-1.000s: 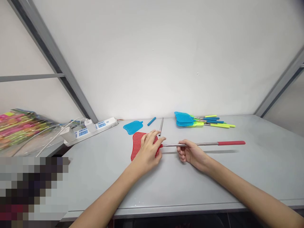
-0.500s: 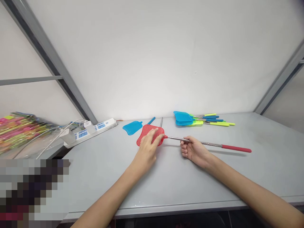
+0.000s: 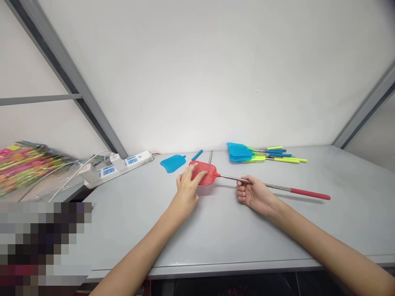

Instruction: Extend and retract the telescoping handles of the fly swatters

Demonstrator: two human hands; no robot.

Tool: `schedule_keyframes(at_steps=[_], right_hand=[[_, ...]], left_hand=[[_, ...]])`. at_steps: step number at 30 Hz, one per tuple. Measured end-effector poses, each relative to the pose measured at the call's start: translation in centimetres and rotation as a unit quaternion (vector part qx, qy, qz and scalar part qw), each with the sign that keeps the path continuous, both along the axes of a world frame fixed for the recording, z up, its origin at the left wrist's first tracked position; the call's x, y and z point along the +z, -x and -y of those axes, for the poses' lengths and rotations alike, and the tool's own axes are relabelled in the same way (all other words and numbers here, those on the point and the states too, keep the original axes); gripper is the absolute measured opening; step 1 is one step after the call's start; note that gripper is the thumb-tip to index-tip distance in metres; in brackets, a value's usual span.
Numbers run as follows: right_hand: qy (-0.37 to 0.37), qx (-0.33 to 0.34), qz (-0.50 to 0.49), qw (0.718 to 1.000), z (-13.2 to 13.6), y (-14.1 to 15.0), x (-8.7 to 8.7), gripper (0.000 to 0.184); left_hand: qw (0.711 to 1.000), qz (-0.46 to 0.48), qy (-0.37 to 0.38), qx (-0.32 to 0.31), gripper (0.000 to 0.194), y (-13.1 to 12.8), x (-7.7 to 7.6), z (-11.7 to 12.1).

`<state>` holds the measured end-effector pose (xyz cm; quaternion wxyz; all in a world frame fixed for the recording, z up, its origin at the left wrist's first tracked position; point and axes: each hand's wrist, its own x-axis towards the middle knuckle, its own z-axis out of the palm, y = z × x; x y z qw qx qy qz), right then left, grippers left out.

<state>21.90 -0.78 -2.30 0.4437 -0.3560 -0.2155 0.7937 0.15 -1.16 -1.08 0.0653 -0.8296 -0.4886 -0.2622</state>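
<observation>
My right hand [image 3: 254,195] is closed around the metal shaft of a red fly swatter [image 3: 210,177], its thumb along the top. The swatter's red grip sticks out to the right and its perforated head points left. Over the left part of that head lies my left hand [image 3: 188,185], fingers apart and touching the face; its underside is hidden. Behind the head are a flat blue swatter head [image 3: 173,163], a short blue grip [image 3: 197,155] and a thin metal rod [image 3: 210,156], partly covered by the red head.
Several blue and yellow-green fly swatters [image 3: 243,153] lie stacked at the back right by the wall. A white power strip [image 3: 123,168] with plugged-in chargers and cables runs along the left. Bagged colourful items [image 3: 27,164] are heaped at the far left. The grey table [image 3: 234,238] has its edge near me.
My left hand has slid leftward across the red swatter head, uncovering its right part. The swatter has shifted slightly right in view, with my right hand still on the shaft.
</observation>
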Motion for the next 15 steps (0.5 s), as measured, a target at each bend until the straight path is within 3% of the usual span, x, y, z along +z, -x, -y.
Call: schedule_keyframes(at_steps=[15], right_hand=[[-0.003,-0.010,0.007,1.000,-0.2,-0.3,-0.2,0.019]], left_hand=[[0.991,0.094,0.090,-0.007,0.074,1.2,0.8,-0.3]])
